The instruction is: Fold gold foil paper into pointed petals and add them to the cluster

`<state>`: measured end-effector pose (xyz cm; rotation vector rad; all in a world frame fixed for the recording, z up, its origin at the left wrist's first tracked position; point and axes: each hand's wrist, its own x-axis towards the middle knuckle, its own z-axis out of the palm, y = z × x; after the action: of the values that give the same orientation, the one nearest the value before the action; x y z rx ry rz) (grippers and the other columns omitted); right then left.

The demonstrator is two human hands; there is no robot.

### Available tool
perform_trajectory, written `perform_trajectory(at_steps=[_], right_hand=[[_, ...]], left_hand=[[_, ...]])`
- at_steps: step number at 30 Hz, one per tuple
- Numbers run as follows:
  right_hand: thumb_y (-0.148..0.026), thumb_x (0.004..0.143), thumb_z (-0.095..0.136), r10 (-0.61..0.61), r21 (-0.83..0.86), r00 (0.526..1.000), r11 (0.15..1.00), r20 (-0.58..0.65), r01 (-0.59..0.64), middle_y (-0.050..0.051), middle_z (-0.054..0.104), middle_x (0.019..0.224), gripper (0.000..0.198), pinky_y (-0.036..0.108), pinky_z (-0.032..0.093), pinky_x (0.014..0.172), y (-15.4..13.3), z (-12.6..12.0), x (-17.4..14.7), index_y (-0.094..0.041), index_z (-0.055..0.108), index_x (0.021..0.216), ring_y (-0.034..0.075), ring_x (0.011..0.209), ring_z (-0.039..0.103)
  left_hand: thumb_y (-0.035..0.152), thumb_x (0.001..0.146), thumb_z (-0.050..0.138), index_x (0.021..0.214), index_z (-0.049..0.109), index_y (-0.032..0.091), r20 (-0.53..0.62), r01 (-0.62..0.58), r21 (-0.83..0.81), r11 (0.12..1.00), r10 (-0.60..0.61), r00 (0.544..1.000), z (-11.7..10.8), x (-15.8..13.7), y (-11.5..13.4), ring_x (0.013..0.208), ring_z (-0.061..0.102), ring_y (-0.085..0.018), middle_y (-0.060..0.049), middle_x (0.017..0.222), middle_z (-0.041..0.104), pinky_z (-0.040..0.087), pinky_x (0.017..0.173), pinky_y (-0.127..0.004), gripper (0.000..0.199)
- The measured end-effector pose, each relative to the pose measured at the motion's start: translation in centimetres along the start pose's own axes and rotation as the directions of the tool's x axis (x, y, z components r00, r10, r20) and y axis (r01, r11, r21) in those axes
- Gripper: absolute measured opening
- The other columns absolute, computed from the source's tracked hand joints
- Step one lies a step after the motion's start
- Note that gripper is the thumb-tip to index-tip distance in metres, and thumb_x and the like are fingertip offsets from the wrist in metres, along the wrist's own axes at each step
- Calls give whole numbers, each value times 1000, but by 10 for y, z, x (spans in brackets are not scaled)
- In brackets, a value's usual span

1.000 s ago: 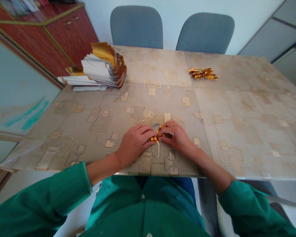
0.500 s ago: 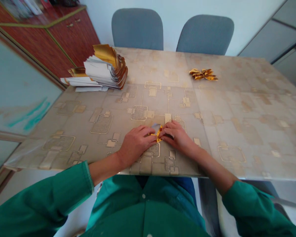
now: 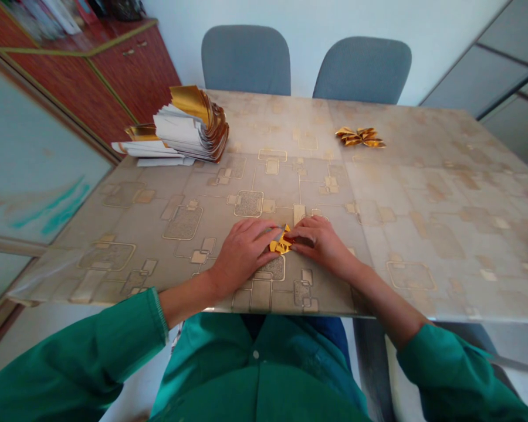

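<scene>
Gold foil paper (image 3: 280, 246), small and folded, sits near the front edge of the beige, square-patterned table (image 3: 449, 234). Bare left hand (image 3: 243, 249) and bare right hand (image 3: 323, 241) pinch its opposite sides; uneven pulling could tear or skew its creases.

The left forearm (image 3: 183, 300) and right forearm (image 3: 387, 305) slant inward toward the far side; left hand (image 3: 243, 251), palm down, and right hand (image 3: 324, 241) nearly meet, fingers (image 3: 257, 225) bent (thumbs (image 3: 268, 257) on the near side).
</scene>
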<state>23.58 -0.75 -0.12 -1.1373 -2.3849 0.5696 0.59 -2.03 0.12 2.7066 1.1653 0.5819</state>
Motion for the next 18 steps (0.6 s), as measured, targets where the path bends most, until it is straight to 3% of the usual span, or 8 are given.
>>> perform_trajectory(at_steps=[5,9,11,15,18], right_hand=[[-23,89,67,2,4,1000,1000,11,-2,4,64,90,12,35,36,82,0,0,0,-24,72,100,20,88,54],[-25,90,67,-21,-24,1000,999,0,21,5,64,91,13,36,39,82,0,-1,-1,-24,74,101,20,88,53],[-26,90,65,-54,-35,998,998,-14,53,7,65,100,15,37,42,84,0,-2,-1,-24,74,102,22,93,53],[-27,90,66,-127,-83,990,989,-53,123,9,62,126,16,42,42,96,3,-3,-1,-24,75,103,25,111,51],[-28,90,65,-158,-125,987,980,-37,152,8,62,129,15,44,41,99,3,-5,0,-24,75,101,26,115,51]], left_hand=[[32,93,63,118,63,17,6,-75,-21,997,75,997,4,-1,-2,108,59,-25,-9,117,66,48,97,-44,30],[32,95,60,120,61,14,19,-65,-58,996,66,998,4,0,-1,107,61,-23,-10,117,66,52,94,-40,31],[32,97,56,124,59,14,25,-66,-70,995,68,997,4,1,-3,112,60,-22,-11,126,62,51,97,-40,33],[31,100,50,128,58,14,49,-192,-6,981,192,980,5,3,-9,116,58,-22,-11,133,60,48,102,-42,34],[31,101,48,125,60,11,38,-240,47,970,238,971,8,3,-11,113,60,-23,-11,131,63,49,99,-41,33]])
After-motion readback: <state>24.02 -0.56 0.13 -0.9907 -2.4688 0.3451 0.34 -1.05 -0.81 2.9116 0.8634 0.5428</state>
